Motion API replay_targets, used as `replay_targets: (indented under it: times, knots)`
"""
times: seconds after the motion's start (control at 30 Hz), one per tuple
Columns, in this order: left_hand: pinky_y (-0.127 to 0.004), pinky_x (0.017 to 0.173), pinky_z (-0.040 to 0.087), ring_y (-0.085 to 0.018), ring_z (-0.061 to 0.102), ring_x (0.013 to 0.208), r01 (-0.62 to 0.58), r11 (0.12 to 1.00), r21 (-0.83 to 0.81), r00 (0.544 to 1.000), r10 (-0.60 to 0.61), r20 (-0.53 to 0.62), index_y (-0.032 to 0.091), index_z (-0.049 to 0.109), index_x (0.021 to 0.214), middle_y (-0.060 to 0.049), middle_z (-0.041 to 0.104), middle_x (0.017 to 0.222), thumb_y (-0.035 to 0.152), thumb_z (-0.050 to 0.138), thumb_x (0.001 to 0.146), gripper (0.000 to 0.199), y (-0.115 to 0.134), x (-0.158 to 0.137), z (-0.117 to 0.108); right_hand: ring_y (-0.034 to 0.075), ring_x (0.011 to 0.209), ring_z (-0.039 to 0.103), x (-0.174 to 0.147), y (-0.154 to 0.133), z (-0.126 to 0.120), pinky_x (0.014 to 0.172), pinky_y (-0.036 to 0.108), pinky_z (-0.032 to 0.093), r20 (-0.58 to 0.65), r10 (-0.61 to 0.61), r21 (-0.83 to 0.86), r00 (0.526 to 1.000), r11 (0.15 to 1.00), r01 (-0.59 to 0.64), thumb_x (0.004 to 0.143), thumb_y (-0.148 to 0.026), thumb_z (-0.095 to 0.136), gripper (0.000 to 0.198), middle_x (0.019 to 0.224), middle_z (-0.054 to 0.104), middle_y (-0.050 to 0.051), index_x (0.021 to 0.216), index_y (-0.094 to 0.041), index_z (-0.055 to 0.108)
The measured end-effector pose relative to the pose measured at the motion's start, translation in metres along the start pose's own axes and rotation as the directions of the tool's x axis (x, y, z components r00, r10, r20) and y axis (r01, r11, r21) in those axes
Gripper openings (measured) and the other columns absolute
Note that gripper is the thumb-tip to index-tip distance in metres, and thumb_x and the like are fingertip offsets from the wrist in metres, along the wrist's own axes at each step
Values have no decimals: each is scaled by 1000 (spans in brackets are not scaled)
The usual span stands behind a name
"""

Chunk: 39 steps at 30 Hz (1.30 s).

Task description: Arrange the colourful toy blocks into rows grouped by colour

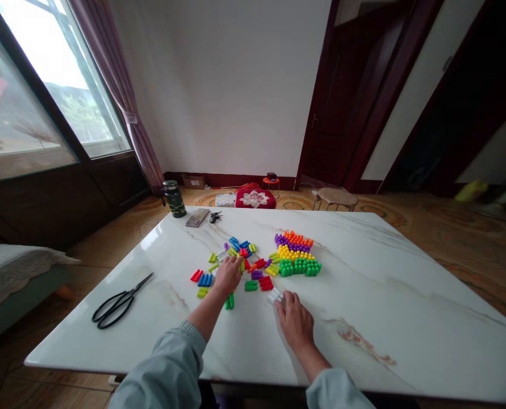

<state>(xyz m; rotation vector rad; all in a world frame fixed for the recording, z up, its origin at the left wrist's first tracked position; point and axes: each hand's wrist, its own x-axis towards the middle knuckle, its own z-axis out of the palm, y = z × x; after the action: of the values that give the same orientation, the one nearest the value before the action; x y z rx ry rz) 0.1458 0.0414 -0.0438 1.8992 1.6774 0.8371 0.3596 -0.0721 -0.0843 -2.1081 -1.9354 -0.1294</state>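
Small plastic peg-like pieces in many colours lie in a loose pile point(235, 247) in the middle of the table. My left hand point(229, 275) reaches over this pile, fingers bent down and close together by a yellow-green piece point(242, 265). What lies under its fingertips is hidden. Nearer to me, my right hand point(296, 319) rests on the table with curled fingers, thumb and forefinger at some white pieces point(274, 295). To the right of the pile, pieces stand grouped by colour: orange point(299, 238), purple point(293, 244), yellow point(295, 253) and green point(299, 267).
Black-handled scissors point(118, 304) lie at the left on the white marbled table point(363, 295). Along the far left edge are a dark green flask point(175, 200), a phone point(197, 217) and keys point(214, 217). A round stool point(337, 197) stands beyond the table.
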Motion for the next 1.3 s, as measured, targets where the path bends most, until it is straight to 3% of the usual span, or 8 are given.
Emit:
replay_targets:
  times: [0.17,0.33,0.5,0.67,0.8,0.97,1.13,1.3]
  knots:
    - [-43,97,45,-29,50,121,96,909,-405,983,-150,-105,24,55,127,-11,58,121,24,63,75,52,12,-11,11,16,79,68,0,-1,-2,59,24,40,5,2,23,1000,1000,-3,98,-37,45,22,101,66,4,109,-22,57]
    - [-35,67,55,-22,66,81,242,602,-761,963,-242,115,11,61,109,-14,67,91,45,46,86,45,26,-31,33,18,87,69,0,2,0,65,26,44,14,3,94,1000,996,-4,100,-41,38,32,110,67,7,118,-21,54]
    - [-28,59,53,-17,65,70,379,345,-859,925,-148,349,9,67,96,-14,68,85,45,42,87,44,38,-58,50,22,92,68,0,7,4,70,31,49,-40,6,271,999,963,5,100,-46,31,48,120,65,12,134,-16,44]
    - [-24,59,51,-15,66,72,428,258,-866,902,-60,428,12,69,97,-13,71,92,49,56,84,41,49,-76,62,20,89,67,0,11,5,68,30,52,-124,-62,499,990,859,116,98,-40,32,45,113,65,9,136,-19,43]
    - [-26,72,54,-16,68,82,369,313,-875,922,-5,387,16,68,100,-10,72,101,48,77,71,44,55,-84,70,19,92,67,1,13,5,76,30,52,-149,-92,635,985,754,166,97,-40,35,37,110,66,8,124,-20,52]
    - [-35,72,57,-21,69,80,226,571,-789,964,-12,267,15,67,102,-10,72,95,58,66,75,51,52,-83,84,20,78,66,3,12,7,68,29,51,-118,19,757,993,649,77,94,-44,40,33,91,69,6,108,-19,57]
    - [-38,82,55,-24,64,98,3,770,-638,992,77,97,20,70,99,-10,69,107,38,65,79,27,41,-93,84,18,66,62,6,18,13,66,30,51,-110,202,868,973,496,-5,90,-48,45,32,77,66,4,98,-19,55]
    - [-43,100,46,-23,56,114,-490,862,-133,854,505,127,26,72,97,-6,69,113,21,47,91,25,45,-108,74,21,77,64,9,30,22,70,35,52,-120,489,905,864,411,-107,86,-55,47,41,94,66,10,103,-17,55]
